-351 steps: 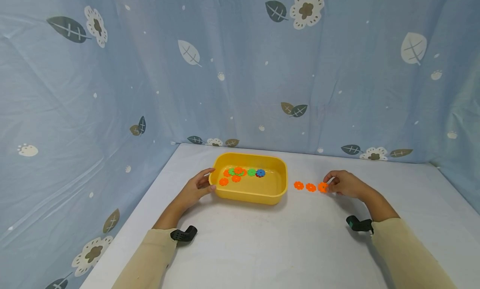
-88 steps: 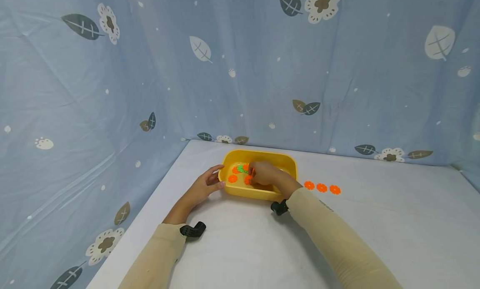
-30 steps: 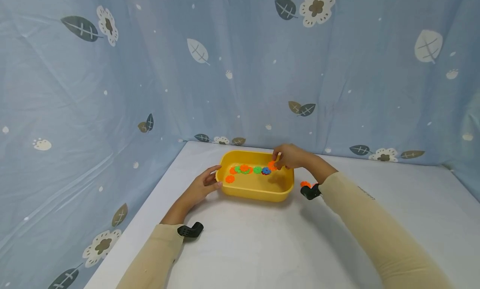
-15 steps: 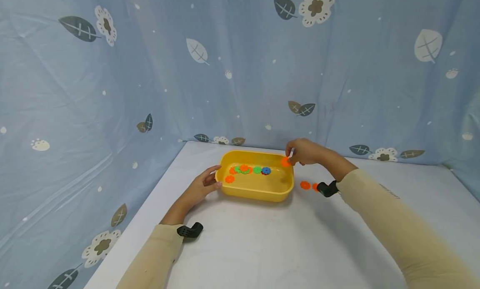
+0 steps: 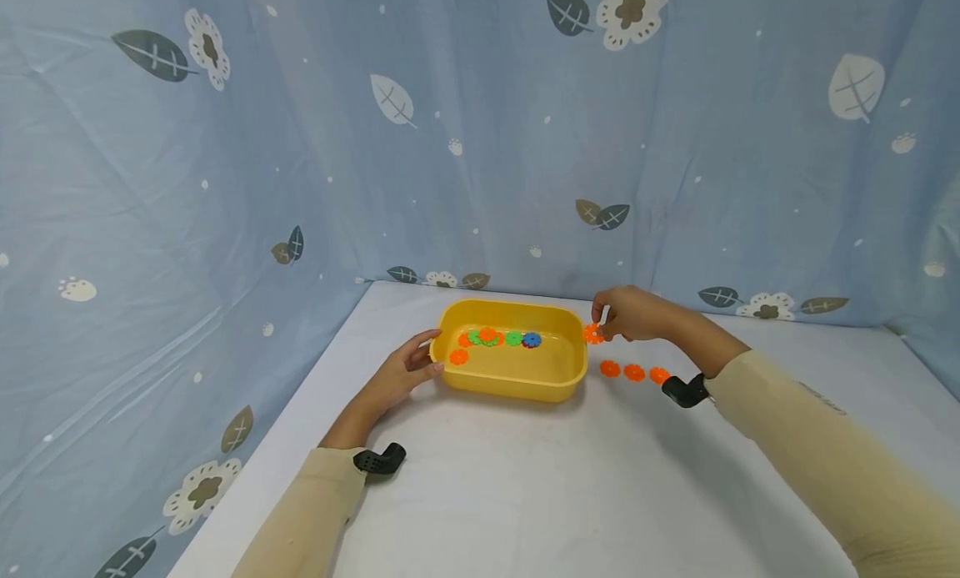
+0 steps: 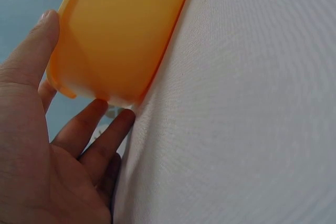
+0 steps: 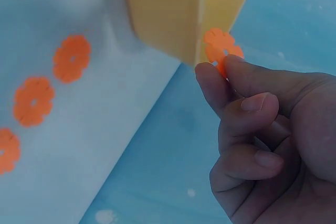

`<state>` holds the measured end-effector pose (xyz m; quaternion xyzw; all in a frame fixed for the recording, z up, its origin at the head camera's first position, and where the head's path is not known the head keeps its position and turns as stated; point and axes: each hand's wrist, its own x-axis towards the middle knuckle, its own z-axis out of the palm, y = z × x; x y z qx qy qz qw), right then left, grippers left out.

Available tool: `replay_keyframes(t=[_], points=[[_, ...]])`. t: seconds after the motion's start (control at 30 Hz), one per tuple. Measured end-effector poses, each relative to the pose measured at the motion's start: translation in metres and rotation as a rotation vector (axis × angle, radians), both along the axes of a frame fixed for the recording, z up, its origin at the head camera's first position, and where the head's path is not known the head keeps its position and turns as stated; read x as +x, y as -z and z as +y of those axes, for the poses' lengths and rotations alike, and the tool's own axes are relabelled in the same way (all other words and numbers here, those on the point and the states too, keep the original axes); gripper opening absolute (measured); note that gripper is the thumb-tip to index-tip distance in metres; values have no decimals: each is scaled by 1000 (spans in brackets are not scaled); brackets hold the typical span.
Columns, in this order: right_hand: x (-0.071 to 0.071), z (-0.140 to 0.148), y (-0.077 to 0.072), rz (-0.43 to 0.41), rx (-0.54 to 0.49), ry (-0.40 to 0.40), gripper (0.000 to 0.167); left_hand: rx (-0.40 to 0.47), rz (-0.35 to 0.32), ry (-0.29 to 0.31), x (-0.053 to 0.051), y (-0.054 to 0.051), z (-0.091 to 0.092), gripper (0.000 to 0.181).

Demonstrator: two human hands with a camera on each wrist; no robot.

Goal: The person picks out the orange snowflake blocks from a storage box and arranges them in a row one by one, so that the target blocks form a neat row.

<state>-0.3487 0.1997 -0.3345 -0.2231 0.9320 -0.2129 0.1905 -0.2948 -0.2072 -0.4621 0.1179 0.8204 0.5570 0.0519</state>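
Observation:
My left hand (image 5: 397, 378) holds the left end of a yellow plastic tub (image 5: 510, 388), thumb and fingers spread around that end; in the left wrist view the thumb (image 6: 37, 45) lies at the rim and fingertips meet the outer wall. Between the thumb and forefinger of my right hand (image 5: 637, 313) is an orange notched, flower-shaped disc (image 5: 593, 334), just outside the tub's right rim. The right wrist view shows this pinched disc (image 7: 218, 45) close up, the other fingers curled. Three matching orange discs (image 5: 633, 373) lie in a row on the table right of the tub.
Inside the tub are several more discs: orange (image 5: 459, 357), green (image 5: 513, 339) and blue (image 5: 532, 340), some overlapping. The table has a white cover (image 5: 525, 486). A blue patterned curtain (image 5: 480, 144) stands behind it and at the left.
My right hand reached into the tub, lifted out an orange disc and carried it rightward past the right rim. The left hand has stayed at the tub's left end.

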Motion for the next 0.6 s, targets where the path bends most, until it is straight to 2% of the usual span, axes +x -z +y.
replay_keyframes(t=[0.4, 0.6], points=[[4, 32, 5, -20, 25, 70, 17, -1, -4, -4, 1, -2, 0, 69], [5, 48, 12, -10, 41, 76, 17, -9, -7, -6, 0, 0, -1, 69]])
